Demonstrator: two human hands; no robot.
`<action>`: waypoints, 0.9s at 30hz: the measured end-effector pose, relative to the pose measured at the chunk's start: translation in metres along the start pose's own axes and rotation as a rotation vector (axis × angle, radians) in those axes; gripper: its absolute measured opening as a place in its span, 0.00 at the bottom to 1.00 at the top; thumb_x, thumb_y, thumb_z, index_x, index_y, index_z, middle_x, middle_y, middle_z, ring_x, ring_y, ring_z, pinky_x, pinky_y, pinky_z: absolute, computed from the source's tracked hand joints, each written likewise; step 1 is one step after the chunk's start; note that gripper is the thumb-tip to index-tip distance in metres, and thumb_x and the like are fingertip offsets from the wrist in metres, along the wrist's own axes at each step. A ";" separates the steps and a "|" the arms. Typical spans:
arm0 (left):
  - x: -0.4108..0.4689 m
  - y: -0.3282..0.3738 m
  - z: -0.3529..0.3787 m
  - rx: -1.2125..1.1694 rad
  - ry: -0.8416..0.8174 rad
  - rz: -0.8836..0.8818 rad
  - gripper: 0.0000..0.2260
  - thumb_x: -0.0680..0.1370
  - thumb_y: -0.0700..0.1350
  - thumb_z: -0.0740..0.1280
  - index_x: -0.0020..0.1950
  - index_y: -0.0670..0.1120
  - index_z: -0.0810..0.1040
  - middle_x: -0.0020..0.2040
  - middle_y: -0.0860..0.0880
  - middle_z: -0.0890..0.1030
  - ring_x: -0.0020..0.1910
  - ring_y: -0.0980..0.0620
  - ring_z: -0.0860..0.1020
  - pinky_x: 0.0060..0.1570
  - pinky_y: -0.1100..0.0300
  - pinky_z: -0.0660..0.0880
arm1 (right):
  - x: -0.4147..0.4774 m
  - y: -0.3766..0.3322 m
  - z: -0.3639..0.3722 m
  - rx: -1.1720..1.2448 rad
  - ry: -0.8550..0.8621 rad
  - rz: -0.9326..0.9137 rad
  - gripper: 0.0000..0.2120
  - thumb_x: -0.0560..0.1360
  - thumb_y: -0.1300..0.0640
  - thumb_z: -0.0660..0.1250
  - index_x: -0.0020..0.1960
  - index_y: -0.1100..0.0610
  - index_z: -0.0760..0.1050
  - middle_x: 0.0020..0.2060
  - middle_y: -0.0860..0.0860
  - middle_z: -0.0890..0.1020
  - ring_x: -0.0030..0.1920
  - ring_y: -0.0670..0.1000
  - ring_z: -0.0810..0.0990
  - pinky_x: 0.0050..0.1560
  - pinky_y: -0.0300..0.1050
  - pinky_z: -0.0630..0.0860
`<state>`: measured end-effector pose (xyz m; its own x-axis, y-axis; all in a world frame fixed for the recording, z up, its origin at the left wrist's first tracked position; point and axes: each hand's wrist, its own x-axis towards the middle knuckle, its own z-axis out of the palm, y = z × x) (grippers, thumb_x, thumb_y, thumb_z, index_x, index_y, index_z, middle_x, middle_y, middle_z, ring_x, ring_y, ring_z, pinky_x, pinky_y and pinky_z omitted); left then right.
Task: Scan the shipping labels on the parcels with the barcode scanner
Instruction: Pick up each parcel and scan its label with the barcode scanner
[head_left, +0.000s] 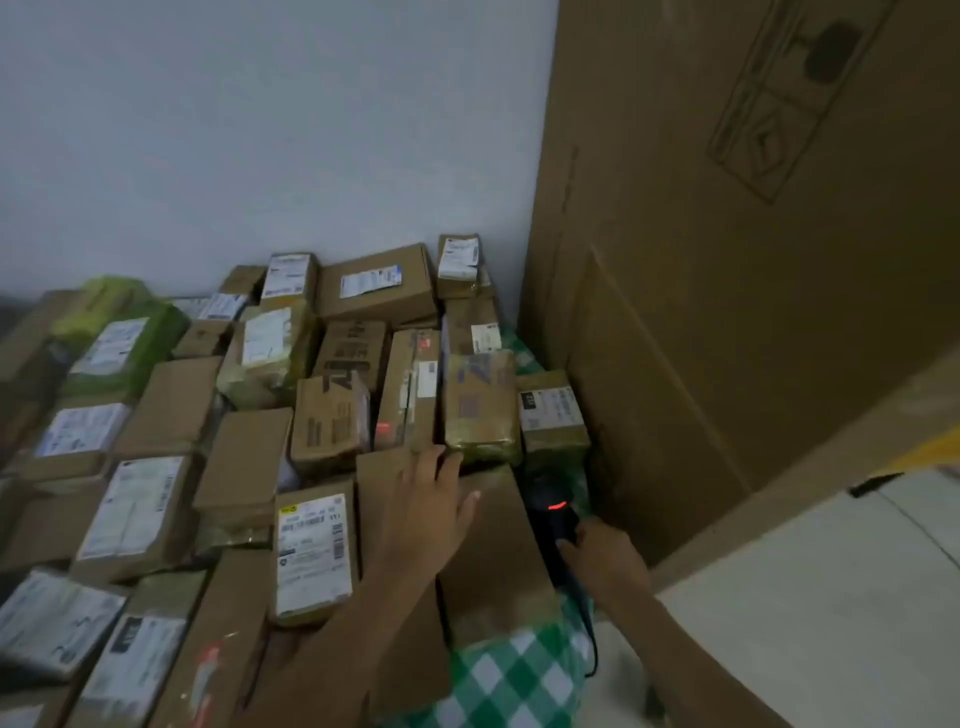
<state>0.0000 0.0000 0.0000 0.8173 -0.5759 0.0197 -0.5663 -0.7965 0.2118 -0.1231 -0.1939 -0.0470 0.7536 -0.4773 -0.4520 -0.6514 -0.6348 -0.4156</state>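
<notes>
Several cardboard parcels cover a table spread with a green checked cloth (509, 670). My left hand (428, 499) lies flat, fingers apart, on a plain brown parcel (498, 551) at the near right of the pile. My right hand (602, 558) grips the black barcode scanner (553, 514), whose red light glows, just right of that parcel. A parcel with a white shipping label (311, 553) lies left of my left arm. A small box with a label (550, 410) sits beyond the scanner.
A very tall cardboard carton (753, 234) stands at the right, close to the scanner. A white wall (260, 130) backs the pile. Green-wrapped parcels (124, 343) lie at the far left. Light floor tiles (831, 597) show at the lower right.
</notes>
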 end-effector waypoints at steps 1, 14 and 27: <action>0.002 0.002 0.005 -0.013 -0.033 -0.017 0.25 0.82 0.58 0.58 0.75 0.47 0.68 0.73 0.46 0.68 0.71 0.47 0.67 0.69 0.52 0.66 | 0.002 0.003 0.005 -0.028 -0.052 0.034 0.17 0.81 0.45 0.61 0.57 0.58 0.75 0.50 0.53 0.81 0.45 0.50 0.78 0.40 0.42 0.71; 0.000 0.007 0.029 -0.105 -0.048 -0.022 0.26 0.82 0.58 0.57 0.77 0.48 0.64 0.76 0.47 0.65 0.74 0.48 0.62 0.70 0.54 0.64 | 0.001 0.027 0.039 0.515 0.006 0.156 0.13 0.79 0.56 0.68 0.60 0.61 0.75 0.42 0.54 0.80 0.39 0.52 0.78 0.33 0.37 0.70; 0.053 0.033 0.017 -0.380 0.141 -0.202 0.36 0.75 0.60 0.69 0.78 0.51 0.58 0.71 0.46 0.66 0.68 0.46 0.67 0.63 0.55 0.70 | -0.019 0.021 -0.020 0.871 0.184 0.161 0.07 0.74 0.58 0.73 0.47 0.52 0.75 0.37 0.52 0.81 0.32 0.41 0.80 0.28 0.32 0.72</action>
<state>0.0226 -0.0595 -0.0081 0.9286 -0.3647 0.0682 -0.3366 -0.7506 0.5686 -0.1497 -0.2103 -0.0309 0.6006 -0.6580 -0.4542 -0.5301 0.0976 -0.8423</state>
